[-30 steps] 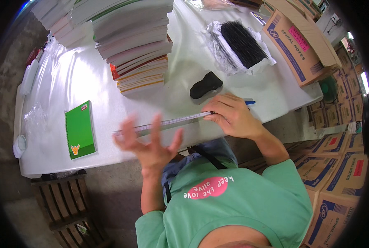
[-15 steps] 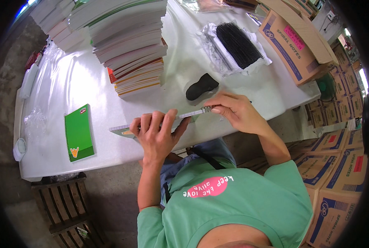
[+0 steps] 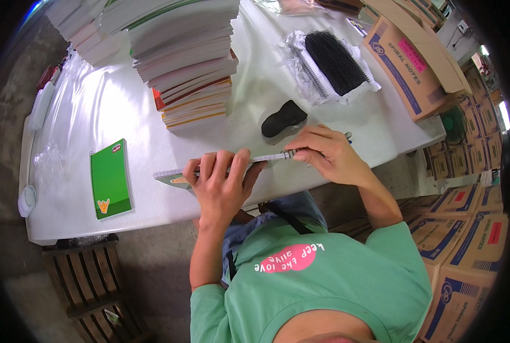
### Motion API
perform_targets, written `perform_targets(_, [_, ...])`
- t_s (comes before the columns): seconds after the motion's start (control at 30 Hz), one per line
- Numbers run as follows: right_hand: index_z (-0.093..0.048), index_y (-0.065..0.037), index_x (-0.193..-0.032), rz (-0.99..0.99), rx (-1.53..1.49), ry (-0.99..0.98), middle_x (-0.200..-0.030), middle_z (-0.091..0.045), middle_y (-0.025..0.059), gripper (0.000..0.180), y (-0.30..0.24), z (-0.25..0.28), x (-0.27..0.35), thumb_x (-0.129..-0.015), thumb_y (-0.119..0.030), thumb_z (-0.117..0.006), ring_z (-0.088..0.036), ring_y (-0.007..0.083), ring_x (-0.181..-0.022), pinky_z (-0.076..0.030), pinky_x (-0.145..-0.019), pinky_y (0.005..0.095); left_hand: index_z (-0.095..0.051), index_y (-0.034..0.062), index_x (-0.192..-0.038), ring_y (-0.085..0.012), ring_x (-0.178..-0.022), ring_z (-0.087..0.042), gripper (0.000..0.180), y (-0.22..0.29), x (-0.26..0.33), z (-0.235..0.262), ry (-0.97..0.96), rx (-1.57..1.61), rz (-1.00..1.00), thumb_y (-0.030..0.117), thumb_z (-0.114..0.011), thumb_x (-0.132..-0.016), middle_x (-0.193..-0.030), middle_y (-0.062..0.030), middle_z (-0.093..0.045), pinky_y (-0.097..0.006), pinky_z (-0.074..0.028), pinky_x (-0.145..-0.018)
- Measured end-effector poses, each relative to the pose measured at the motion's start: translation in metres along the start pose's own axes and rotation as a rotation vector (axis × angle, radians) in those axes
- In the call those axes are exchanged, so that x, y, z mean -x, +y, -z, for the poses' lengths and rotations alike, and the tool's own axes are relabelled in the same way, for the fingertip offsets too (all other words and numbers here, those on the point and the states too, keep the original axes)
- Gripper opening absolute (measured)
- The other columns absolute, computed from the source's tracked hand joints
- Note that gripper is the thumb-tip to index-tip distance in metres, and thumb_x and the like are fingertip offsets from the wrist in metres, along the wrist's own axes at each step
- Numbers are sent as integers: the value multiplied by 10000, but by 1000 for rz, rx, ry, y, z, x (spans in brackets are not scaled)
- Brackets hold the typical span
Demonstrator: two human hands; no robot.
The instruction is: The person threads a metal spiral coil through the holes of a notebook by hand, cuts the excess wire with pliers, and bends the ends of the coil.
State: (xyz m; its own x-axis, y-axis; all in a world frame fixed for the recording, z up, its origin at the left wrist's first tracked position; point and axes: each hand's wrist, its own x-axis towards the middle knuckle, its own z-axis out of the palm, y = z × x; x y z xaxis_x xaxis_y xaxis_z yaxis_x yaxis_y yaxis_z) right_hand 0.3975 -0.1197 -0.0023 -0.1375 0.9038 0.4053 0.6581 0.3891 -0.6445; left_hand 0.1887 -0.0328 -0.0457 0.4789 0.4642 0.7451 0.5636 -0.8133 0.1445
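1. Holding a notebook (image 3: 174, 178) roughly on edge above the near edge of the worktop (image 3: 152, 197), page edges upward; cannot tell about contact below.
2. Clasping that notebook with the left hand (image 3: 218, 180), closed around its upper edge, fingers bent over and thumb farther right.
3. Pinching the wire coil (image 3: 289, 153) at the notebook's right end with the right hand (image 3: 332, 157), thumb and forefinger nearly together, only the coil between.
4. Having a black rounded object (image 3: 283, 119) just beyond the right hand, and a pen-like item (image 3: 348, 136) beside it, partly hidden.
5. Showing a green notebook (image 3: 111, 180) lying flat near the worktop's near-left corner.
6. Bearing tall stacks of books (image 3: 183, 57) toward the far edge, left of centre, and a bundle of black coils (image 3: 335, 63) farther right.
7. Including a cardboard box (image 3: 401, 71) by the worktop's right edge.
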Motion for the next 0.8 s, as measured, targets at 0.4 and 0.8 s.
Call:
perform_targets(0.4, [-534, -155, -1217, -109, 543, -385, -1273, -501, 83, 499, 108, 3, -29, -742, -39, -638, -462, 277, -1188, -363, -989, 404, -581, 160, -771, -200, -799, -510, 352, -12, 5, -1, 21, 174, -79, 365, -818, -611, -738, 15, -514, -409, -295, -926])
perform_targets(0.8, [-638, -68, -1083, 297, -1315, -136, -1161, -551, 207, 289, 68, -13, -22, -898, -284, -590, -539, 409, -1092, -468, -850, 590, -512, 114, -692, -251, -1144, -511, 435, 7, 8, -9, 82, 193, 136, 451, -780, -629, -806, -28, -497, -524, -3, -1123])
